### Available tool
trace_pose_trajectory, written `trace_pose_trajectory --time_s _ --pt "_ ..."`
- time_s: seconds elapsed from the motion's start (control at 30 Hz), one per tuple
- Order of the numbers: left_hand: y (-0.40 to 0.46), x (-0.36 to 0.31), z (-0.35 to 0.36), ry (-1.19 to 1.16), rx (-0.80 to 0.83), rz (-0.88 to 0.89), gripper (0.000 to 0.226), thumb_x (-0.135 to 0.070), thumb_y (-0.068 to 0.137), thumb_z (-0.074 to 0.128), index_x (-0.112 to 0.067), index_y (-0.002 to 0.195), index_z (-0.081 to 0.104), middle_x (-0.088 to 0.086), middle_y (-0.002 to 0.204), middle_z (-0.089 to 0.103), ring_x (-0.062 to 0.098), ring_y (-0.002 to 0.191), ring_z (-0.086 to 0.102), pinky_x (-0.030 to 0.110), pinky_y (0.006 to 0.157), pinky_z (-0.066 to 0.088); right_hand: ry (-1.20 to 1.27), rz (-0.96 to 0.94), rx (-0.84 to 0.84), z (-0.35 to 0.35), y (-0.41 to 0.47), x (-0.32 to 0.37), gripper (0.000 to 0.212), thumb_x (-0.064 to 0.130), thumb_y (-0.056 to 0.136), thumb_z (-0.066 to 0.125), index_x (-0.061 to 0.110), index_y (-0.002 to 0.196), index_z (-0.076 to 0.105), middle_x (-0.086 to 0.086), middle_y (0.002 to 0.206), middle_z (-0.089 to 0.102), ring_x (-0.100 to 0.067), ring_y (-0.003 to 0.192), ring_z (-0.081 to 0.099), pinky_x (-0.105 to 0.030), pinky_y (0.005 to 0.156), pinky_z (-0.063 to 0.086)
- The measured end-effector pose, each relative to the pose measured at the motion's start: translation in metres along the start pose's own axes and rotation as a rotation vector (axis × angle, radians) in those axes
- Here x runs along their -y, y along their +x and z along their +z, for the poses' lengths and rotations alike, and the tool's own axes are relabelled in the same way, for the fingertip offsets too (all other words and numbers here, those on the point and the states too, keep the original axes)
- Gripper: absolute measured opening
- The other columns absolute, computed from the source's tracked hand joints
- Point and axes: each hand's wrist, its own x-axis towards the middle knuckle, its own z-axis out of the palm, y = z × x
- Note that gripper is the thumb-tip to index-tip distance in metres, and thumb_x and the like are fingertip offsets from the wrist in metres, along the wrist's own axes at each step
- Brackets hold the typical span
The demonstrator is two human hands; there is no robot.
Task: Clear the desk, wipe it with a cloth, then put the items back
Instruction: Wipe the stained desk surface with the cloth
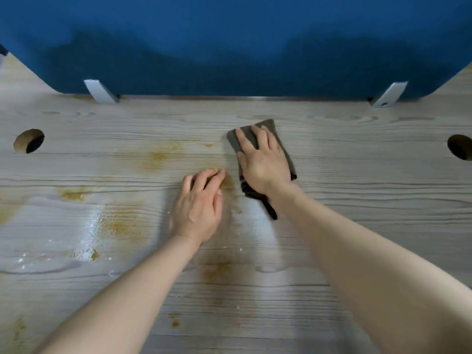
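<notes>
A light wood-grain desk [357,175] fills the view, marked with brownish stains [158,157] and pale wet streaks at the left and centre. A folded grey-brown cloth [270,129] lies on the desk right of centre. My right hand [263,162] lies flat on top of it with fingers spread, pressing it down; the cloth's dark tail sticks out under my wrist. My left hand [199,200] rests on the desk just left of the cloth, fingers curled with the tips touching the wood, holding nothing.
A blue fabric partition [229,47] stands along the desk's far edge on two metal brackets [102,92] [388,94]. Round cable holes [28,140] [461,146] sit at the far left and far right.
</notes>
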Motion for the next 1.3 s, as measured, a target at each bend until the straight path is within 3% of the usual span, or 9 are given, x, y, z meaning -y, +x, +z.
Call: trace_pose_trajectory --time_s 0.1,0.23,0.3,0.47,0.57,0.77,0.97,1.13,1.3 --pt "0.000 0.001 0.000 0.005 -0.014 0.004 0.045 -0.027 0.088 0.036 -0.023 0.129 0.054 -0.004 0.129 0.052 0.020 0.107 0.040 0.035 0.091 0.043 -0.007 -0.010 -0.063 -0.011 -0.001 -0.040 0.050 0.036 0.099 0.037 0.024 0.147 0.028 -0.007 0.151 0.028 -0.027 0.139 0.022 -0.036 0.111 0.020" --pt "0.000 0.000 0.001 0.002 -0.013 0.003 0.044 -0.027 0.089 0.035 -0.022 0.130 0.053 -0.004 0.128 0.052 0.022 0.107 0.043 0.035 0.092 0.043 0.005 0.406 -0.264 -0.027 0.000 -0.086 0.051 0.030 0.097 0.042 0.003 0.139 0.035 -0.018 0.144 0.035 -0.032 0.133 0.030 -0.039 0.110 0.023" --pt "0.000 0.001 0.002 0.001 -0.013 -0.005 0.044 -0.027 0.089 0.035 -0.023 0.129 0.053 -0.005 0.128 0.052 0.021 0.107 0.043 0.035 0.091 0.044 -0.072 0.456 -0.275 -0.018 0.005 -0.072 0.050 0.027 0.097 0.040 -0.002 0.137 0.035 -0.021 0.147 0.031 -0.035 0.137 0.023 -0.039 0.115 0.016" --pt "0.000 -0.001 0.000 0.003 0.004 -0.025 0.044 -0.029 0.088 0.032 -0.022 0.124 0.056 -0.005 0.129 0.051 0.023 0.107 0.043 0.037 0.087 0.047 0.004 0.056 -0.147 0.013 0.009 0.013 0.051 0.027 0.096 0.039 0.003 0.141 0.035 -0.019 0.152 0.026 -0.033 0.143 0.015 -0.040 0.118 0.011" --pt "-0.001 -0.001 0.000 0.000 0.007 -0.025 0.045 -0.029 0.088 0.031 -0.022 0.125 0.055 -0.005 0.129 0.051 0.021 0.108 0.041 0.037 0.085 0.048 0.039 -0.098 -0.053 0.006 0.010 0.005 0.051 0.032 0.099 0.039 0.008 0.144 0.034 -0.011 0.154 0.025 -0.027 0.144 0.015 -0.036 0.117 0.011" --pt "-0.002 0.001 0.000 -0.034 0.022 -0.022 0.047 -0.028 0.088 0.034 -0.025 0.131 0.051 -0.007 0.131 0.049 0.021 0.111 0.042 0.036 0.085 0.047 0.039 0.241 -0.160 -0.020 0.001 -0.060 0.047 0.033 0.100 0.038 0.015 0.144 0.038 -0.005 0.154 0.026 -0.024 0.141 0.020 -0.038 0.114 0.021" --pt "0.001 0.006 -0.004 -0.202 0.024 0.001 0.042 -0.018 0.091 0.041 -0.020 0.131 0.053 -0.004 0.130 0.051 0.021 0.112 0.044 0.035 0.092 0.042 -0.014 0.303 -0.210 -0.012 0.007 -0.039 0.047 0.028 0.100 0.036 0.010 0.144 0.036 -0.010 0.154 0.023 -0.027 0.143 0.015 -0.038 0.117 0.015" --pt "0.006 0.040 -0.026 -0.144 -0.073 -0.019 0.041 -0.012 0.086 0.051 -0.016 0.127 0.056 -0.001 0.125 0.054 0.020 0.109 0.046 0.031 0.094 0.037 0.011 0.038 -0.115 0.018 0.033 0.038 0.047 0.025 0.099 0.040 0.009 0.143 0.038 -0.012 0.153 0.027 -0.029 0.143 0.017 -0.039 0.116 0.012" --pt "-0.004 0.080 -0.028 -0.010 -0.007 -0.094 0.043 -0.026 0.095 0.037 -0.019 0.136 0.046 -0.001 0.137 0.045 0.021 0.119 0.038 0.035 0.099 0.038 0.053 -0.129 0.045 0.025 0.041 0.076 0.046 0.028 0.101 0.036 0.018 0.146 0.032 0.000 0.157 0.019 -0.020 0.146 0.008 -0.035 0.117 0.005"
